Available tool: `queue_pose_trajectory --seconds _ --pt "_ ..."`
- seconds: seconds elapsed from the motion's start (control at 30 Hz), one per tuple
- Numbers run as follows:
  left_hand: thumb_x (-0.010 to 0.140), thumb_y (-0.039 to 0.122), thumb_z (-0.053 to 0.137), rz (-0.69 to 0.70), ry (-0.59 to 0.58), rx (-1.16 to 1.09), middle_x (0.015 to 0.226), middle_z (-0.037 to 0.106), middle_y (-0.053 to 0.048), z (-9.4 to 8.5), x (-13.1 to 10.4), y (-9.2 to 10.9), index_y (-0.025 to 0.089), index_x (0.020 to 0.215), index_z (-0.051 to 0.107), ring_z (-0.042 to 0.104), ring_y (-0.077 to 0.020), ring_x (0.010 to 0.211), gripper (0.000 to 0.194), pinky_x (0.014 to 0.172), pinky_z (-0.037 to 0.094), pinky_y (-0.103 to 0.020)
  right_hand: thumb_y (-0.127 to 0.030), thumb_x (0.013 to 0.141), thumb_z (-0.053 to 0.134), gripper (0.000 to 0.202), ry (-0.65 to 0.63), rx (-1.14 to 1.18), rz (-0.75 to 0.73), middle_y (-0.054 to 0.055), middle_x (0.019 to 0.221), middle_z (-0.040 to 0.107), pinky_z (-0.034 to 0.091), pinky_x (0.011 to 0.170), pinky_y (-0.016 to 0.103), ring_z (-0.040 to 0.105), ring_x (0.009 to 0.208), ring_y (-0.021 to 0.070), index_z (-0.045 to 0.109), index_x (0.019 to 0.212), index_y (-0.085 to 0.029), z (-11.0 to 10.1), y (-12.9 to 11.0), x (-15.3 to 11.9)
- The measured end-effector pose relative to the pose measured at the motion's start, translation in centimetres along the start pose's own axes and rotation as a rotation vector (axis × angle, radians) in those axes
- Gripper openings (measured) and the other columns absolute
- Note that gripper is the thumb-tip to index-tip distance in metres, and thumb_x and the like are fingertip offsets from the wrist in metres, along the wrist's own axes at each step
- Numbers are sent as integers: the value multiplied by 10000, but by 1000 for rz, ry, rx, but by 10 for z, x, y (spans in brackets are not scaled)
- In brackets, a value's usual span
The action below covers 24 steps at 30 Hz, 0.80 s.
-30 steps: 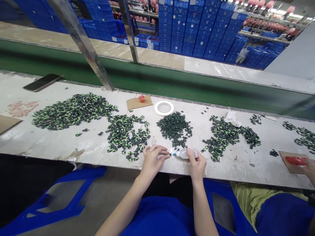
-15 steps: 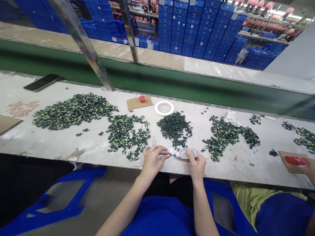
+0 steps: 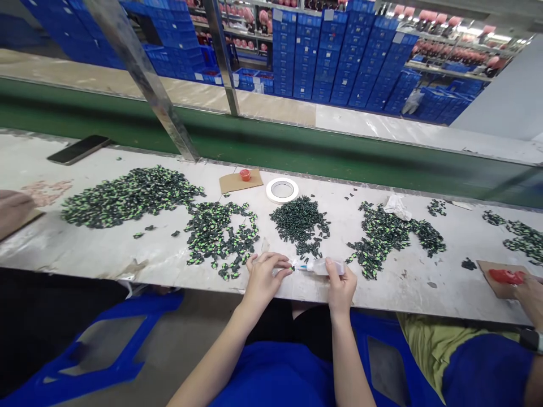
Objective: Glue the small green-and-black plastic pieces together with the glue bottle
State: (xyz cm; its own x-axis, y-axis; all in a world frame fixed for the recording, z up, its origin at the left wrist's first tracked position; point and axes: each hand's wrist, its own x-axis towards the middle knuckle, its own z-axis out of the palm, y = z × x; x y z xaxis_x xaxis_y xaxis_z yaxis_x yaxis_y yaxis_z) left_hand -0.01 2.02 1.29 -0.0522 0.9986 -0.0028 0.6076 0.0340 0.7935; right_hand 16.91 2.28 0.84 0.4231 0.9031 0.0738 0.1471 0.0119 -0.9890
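Head view, workbench edge. Left hand pinched around a small part, too hidden by the fingertips to identify, probably one of the dark green-marked pieces heaped on the table. Right hand closed around a small clear squeeze bottle, laid nearly level, nozzle pointing left and meeting the pinched part just beyond the left fingertips. Both hands low over the near rim of the table, close together, joined only through bottle tip and part.

Step in hand, as judged: dosing of a drop from the bottle onto the held piece. Next move likely calls for a gentle, brief squeeze with the nozzle kept steady on the part, then separation of tip and piece without smearing.

Bottle directly in the right grip, body between thumb and fingers, tip to the left of that hand. Nearest supply: pile of green-and-black parts just beyond the left hand, darker pile straight ahead, further pile ahead and right of the right hand. Roll of white tape and cardboard scrap with red cap behind the piles, well apart from both hands. Phone far left. Co-worker's hand at far right by a red object on cardboard.
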Motion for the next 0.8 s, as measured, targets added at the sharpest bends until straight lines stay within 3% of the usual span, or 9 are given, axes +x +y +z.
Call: queue_pose_trajectory --seconds 0.17,0.27,0.4,0.6,0.7,0.8 --pt "750 175 705 46 4 51 924 762 -13 0 0 -3 275 860 691 605 -267 1067 149 1018 258 -510 -477 705 682 342 121 109 -60 37 700 651 454 555 279 587 630 179 648 792 -149 -11 -2 9" --pt "748 178 720 102 32 123 1023 734 -39 1 0 -5 274 886 718 572 -283 1108 168 991 298 -493 -419 629 756 363 127 44 -108 59 799 689 513 683 329 650 745 211 603 845 -169 -13 -6 21" --pt "763 153 707 175 65 180 1060 714 -46 6 -1 -9 258 771 735 549 -292 1119 109 954 324 -482 -383 538 801 469 127 -64 -102 84 890 704 530 773 377 676 818 231 529 871 -196 -5 -1 42" --pt "780 141 684 219 114 129 981 738 -37 12 -3 -15 253 776 722 559 -288 1083 118 907 349 -451 -398 577 762 570 44 -126 -71 156 1045 675 517 862 433 661 931 269 570 1050 -146 3 12 55" --pt "795 153 666 200 115 74 898 751 -19 8 -4 -15 258 810 713 586 -278 1056 116 921 346 -450 -406 638 765 598 109 -263 -220 151 1065 663 519 822 430 638 900 263 580 1139 -139 -5 10 43" --pt "808 167 647 178 113 34 873 750 -19 4 -5 -13 252 818 712 621 -262 1010 107 936 347 -449 -360 812 658 281 135 -412 -491 100 969 664 500 797 397 599 856 232 667 1033 -187 -12 6 26"
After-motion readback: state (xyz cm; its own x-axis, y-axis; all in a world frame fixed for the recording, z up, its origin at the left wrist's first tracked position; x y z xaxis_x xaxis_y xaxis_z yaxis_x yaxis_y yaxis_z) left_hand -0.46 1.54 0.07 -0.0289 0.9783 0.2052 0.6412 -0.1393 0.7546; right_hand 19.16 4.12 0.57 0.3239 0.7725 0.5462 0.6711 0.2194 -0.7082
